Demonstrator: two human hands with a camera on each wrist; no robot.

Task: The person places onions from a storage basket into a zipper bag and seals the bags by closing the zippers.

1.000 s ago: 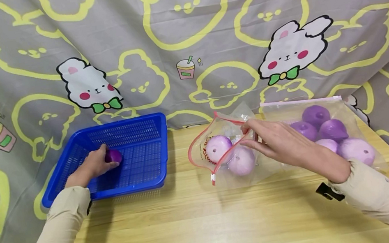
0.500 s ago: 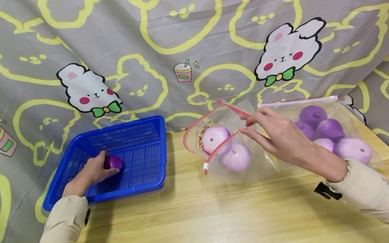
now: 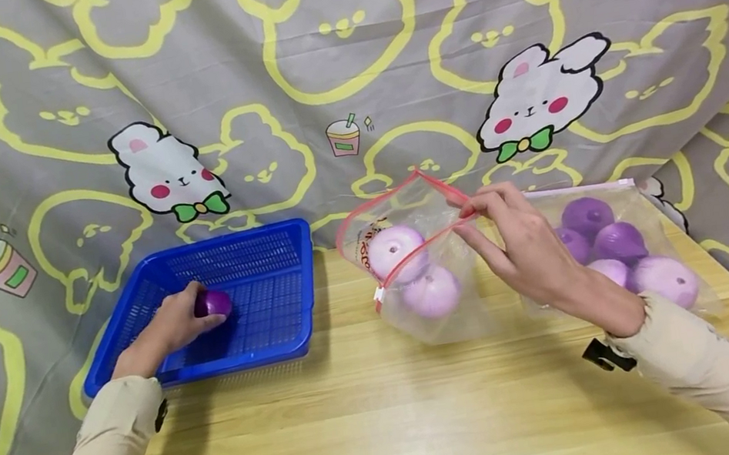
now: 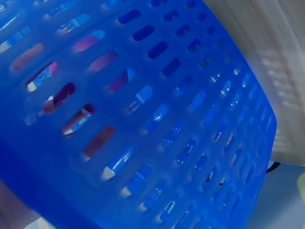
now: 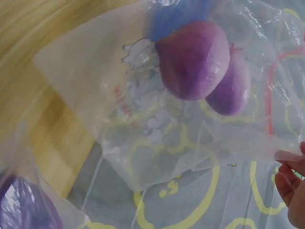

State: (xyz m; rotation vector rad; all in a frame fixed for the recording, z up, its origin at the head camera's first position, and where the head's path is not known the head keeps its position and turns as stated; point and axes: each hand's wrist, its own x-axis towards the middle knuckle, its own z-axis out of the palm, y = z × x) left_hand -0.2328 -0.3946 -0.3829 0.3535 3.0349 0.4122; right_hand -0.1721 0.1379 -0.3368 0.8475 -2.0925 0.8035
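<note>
Inside the blue plastic basket (image 3: 276, 294), my left hand (image 3: 171, 321) grips a dark purple onion (image 3: 213, 303) with fingers and thumb on either side. The left wrist view is mostly filled by the basket wall (image 4: 167, 119), with pinkish and purple bits showing through its slots. My right hand (image 3: 524, 244) pinches the rim of a clear zip bag (image 3: 471, 317) with a red edge, whose mouth gapes toward the left. Two paler onions, an upper one (image 3: 396, 252) and a lower one (image 3: 431, 292), lie in this bag. From the right wrist, the bag's onions (image 5: 193, 59) show through the plastic.
A second clear bag with a pale pink zip strip (image 3: 583, 189) lies on the right of the wooden table (image 3: 392, 426), holding several purple onions (image 3: 618, 242). A patterned grey curtain (image 3: 380, 39) hangs directly behind the table.
My right hand has raised the red-edged bag's rim and drawn it slightly, so the bag and its onions have shifted up and left. My left hand stays on the onion in the basket.
</note>
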